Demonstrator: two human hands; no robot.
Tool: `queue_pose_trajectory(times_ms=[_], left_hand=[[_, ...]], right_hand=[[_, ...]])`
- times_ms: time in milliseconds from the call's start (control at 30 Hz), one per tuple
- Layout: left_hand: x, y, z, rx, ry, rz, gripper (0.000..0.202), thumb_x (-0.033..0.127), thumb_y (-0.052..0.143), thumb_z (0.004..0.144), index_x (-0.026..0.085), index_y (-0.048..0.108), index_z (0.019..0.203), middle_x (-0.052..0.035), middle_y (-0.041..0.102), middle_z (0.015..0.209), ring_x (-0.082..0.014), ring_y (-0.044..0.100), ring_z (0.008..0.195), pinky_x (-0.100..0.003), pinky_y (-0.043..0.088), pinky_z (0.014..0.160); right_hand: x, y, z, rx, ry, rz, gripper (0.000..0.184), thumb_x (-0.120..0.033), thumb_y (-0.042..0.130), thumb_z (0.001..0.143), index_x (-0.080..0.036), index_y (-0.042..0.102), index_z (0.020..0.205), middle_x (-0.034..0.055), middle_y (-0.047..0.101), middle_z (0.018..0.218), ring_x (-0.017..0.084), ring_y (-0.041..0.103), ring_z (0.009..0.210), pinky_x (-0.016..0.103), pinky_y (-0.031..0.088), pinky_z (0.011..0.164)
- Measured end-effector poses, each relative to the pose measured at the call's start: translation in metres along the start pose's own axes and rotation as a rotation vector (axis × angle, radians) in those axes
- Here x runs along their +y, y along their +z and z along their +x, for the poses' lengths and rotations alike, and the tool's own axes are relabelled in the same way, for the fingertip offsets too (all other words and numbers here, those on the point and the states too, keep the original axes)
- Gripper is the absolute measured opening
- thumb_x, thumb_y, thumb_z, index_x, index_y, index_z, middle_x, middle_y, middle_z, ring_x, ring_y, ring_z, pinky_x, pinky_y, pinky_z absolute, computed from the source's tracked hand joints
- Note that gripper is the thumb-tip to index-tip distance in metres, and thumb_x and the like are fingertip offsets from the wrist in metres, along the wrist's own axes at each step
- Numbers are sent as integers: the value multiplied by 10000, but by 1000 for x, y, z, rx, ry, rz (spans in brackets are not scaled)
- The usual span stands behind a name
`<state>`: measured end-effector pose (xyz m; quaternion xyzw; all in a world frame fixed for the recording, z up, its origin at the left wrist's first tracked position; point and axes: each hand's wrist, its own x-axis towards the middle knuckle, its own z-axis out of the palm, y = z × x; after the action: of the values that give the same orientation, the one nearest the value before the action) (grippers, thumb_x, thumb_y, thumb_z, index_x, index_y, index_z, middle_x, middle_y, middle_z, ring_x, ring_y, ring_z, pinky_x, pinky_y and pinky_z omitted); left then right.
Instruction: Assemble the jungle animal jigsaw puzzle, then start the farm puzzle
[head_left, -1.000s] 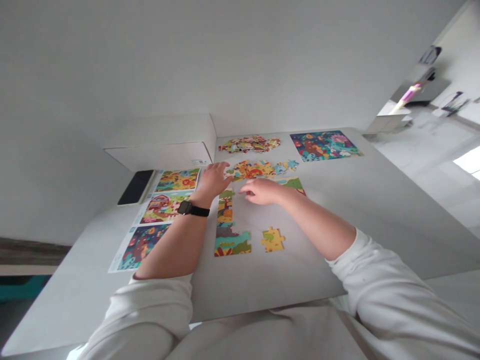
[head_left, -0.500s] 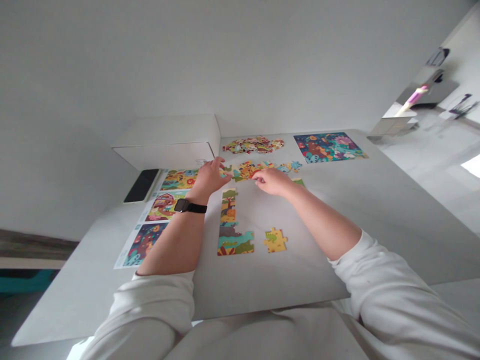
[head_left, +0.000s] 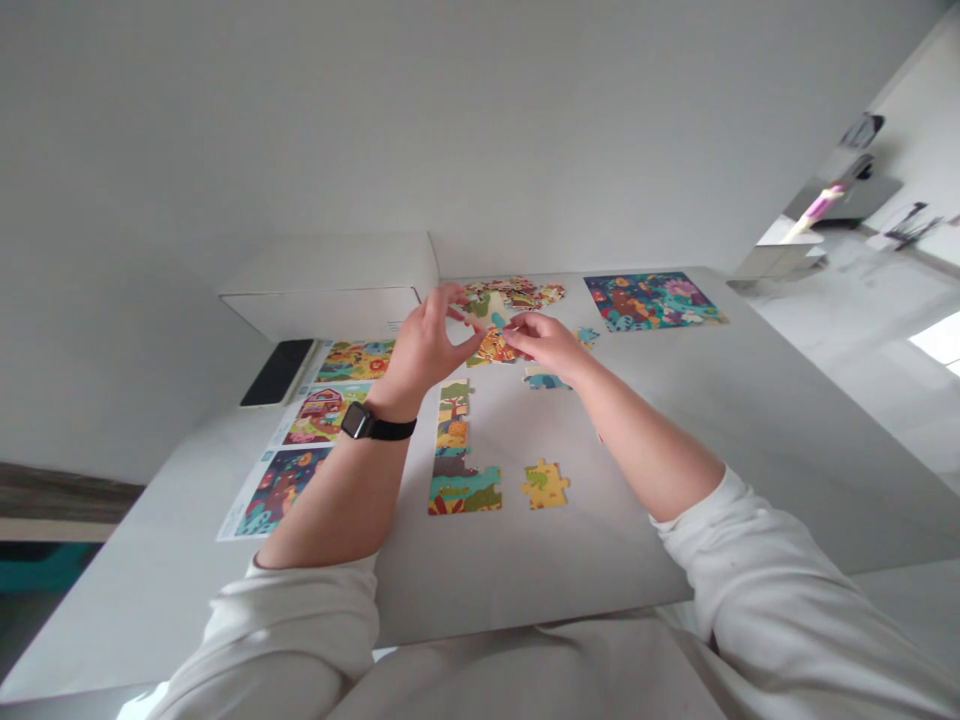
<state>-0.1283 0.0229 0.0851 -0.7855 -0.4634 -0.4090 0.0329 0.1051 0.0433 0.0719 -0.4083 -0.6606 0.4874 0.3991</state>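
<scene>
A green and cream jigsaw piece [head_left: 491,308] is raised above the loose pieces, between my two hands. My left hand [head_left: 429,345], with a black watch on its wrist, has thumb and fingers closed in a pinch at the piece's left side. From the right, the fingertips of my right hand [head_left: 546,345] are closed on its lower edge. Beneath them lie orange and yellow loose pieces [head_left: 495,348]. A blue piece [head_left: 546,379] rests just under my right hand. Nearer me are a joined L-shaped puzzle section [head_left: 463,492] and a separate yellow piece [head_left: 546,484].
A white box [head_left: 330,310] stands at the back left, with a phone [head_left: 279,372] before it. Reference picture sheets [head_left: 289,478] lie left. Behind my hands is a heap of pieces [head_left: 525,292]; a dark blue picture [head_left: 652,300] lies at the back right.
Both hands have come up from the loose pieces and closer together, now with a green and cream piece between them. The blue piece below my right hand has come into view.
</scene>
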Motion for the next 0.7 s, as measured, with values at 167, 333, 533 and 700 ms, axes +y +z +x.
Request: queue_pose_trajectory(times_ms=[167, 333, 533, 700], left_hand=[[10, 2, 1, 1, 16, -33, 660, 324, 799, 892, 226, 474, 1458, -124, 690, 1349, -223, 747, 1057, -372, 607, 970], [17, 5, 2, 20, -58, -235, 695, 319, 769, 913, 230, 430, 1514, -71, 746, 1175, -170, 745, 982, -322, 598, 934], [13, 8, 5, -73, -261, -406, 431, 392, 685, 952, 199, 617, 1331, -18, 745, 873, -151, 720, 797, -275, 574, 794], [8, 15, 6, -167, -355, -463, 319, 457, 709, 919, 176, 714, 1070, -76, 779, 897, -175, 716, 768, -273, 544, 694]], right_hand=[[-3, -1, -1, 41, -23, 67, 456, -650, 775, 859, -215, 639, 853, 18, 702, 774, 141, 637, 713, 238, 494, 625], [14, -7, 8, 114, -57, 40, 414, -615, 738, 884, -229, 614, 799, -5, 648, 713, 135, 583, 650, 244, 451, 597], [16, -11, 8, 92, -75, -83, 372, -564, 680, 923, -238, 576, 778, -33, 557, 649, 135, 507, 606, 262, 389, 589], [7, -8, 0, 56, -83, -176, 373, -563, 654, 922, -227, 586, 775, -37, 531, 648, 136, 463, 615, 277, 347, 607]])
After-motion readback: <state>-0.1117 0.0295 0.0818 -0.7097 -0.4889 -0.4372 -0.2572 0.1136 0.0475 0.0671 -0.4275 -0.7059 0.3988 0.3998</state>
